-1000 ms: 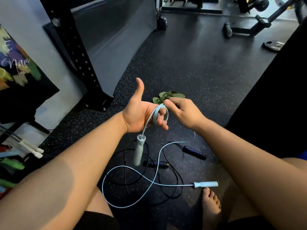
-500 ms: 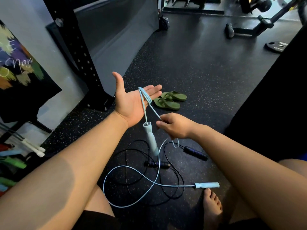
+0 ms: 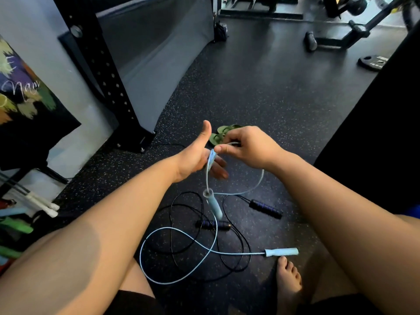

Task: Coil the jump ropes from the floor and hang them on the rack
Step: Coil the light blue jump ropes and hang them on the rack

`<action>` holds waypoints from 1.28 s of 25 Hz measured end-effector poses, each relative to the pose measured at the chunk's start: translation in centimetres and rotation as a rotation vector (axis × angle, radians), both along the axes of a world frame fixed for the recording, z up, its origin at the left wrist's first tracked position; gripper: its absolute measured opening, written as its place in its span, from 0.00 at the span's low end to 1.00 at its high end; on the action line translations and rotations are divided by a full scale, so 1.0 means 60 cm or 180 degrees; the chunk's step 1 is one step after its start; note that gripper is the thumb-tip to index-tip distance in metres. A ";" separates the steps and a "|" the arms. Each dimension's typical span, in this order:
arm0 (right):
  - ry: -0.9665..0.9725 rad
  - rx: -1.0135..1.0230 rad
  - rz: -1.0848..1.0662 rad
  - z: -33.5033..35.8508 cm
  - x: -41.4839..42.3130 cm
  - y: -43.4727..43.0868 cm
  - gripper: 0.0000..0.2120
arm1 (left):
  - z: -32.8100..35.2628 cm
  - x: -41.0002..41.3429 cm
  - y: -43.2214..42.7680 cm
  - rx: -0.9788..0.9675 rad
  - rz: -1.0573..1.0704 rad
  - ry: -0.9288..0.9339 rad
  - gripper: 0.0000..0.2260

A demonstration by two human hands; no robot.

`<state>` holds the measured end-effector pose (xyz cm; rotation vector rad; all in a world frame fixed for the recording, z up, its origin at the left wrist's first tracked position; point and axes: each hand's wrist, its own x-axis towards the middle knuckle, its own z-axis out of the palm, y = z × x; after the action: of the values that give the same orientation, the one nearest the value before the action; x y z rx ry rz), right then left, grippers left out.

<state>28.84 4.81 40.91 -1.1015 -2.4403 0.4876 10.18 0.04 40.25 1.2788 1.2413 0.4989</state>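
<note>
- Light blue jump rope (image 3: 213,244): several turns lie wound around the fingers of the left hand (image 3: 195,155); from there the cord drops to one pale blue handle (image 3: 213,204), which hangs in the air below the hand, tilted, its lower end blurred.
- A second strand of the same cord runs from the right hand (image 3: 247,147) down in a curve to the floor, loops widely over the speckled black floor (image 3: 261,92), and ends at the other pale blue handle (image 3: 281,252), which lies flat just beyond a bare foot (image 3: 288,278).
- Left hand: open, thumb upright, fingers extended and serving as the core of the coil.
- Right hand: thumb and fingers pinched on the cord, close against the left fingertips.
- Black jump rope (image 3: 181,223): uncoiled on the floor, its loops crossing those of the blue cord; its two dark handles (image 3: 266,209) lie apart, one under the hanging blue handle.
- Green sandals (image 3: 219,134): on the floor beyond the hands, partly hidden by them.
- Black perforated upright (image 3: 106,71): stands at left, bolted to the floor.
- Weight plate (image 3: 372,62): flat on the floor, far right.
</note>
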 end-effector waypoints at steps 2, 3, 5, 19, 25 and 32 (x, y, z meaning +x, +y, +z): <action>0.0121 -0.0005 -0.0041 -0.004 0.006 0.001 0.15 | -0.001 0.002 -0.002 -0.0166 -0.0284 0.0013 0.52; 0.0183 -0.0001 -0.0068 -0.009 0.008 0.001 0.16 | 0.000 0.002 -0.002 -0.0245 -0.0386 -0.0069 0.54; 0.0378 -0.0056 -0.0110 -0.021 0.012 0.003 0.19 | 0.002 0.001 0.001 -0.0320 -0.0339 -0.0402 0.53; 0.0899 -0.2703 -0.0537 -0.100 -0.032 -0.025 0.21 | 0.015 -0.021 0.005 -0.0168 0.0693 -0.2782 0.53; -0.0443 -0.2436 0.0148 -0.077 -0.035 -0.041 0.14 | 0.014 -0.032 0.019 0.0288 0.1517 -0.2731 0.55; -0.0234 -0.1611 0.0333 0.010 -0.038 -0.046 0.18 | -0.017 -0.020 0.018 0.0056 0.0826 -0.0801 0.52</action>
<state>26.56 2.03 41.48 -1.1966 -2.5146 1.1647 8.96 1.10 39.23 1.0372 1.1951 0.8331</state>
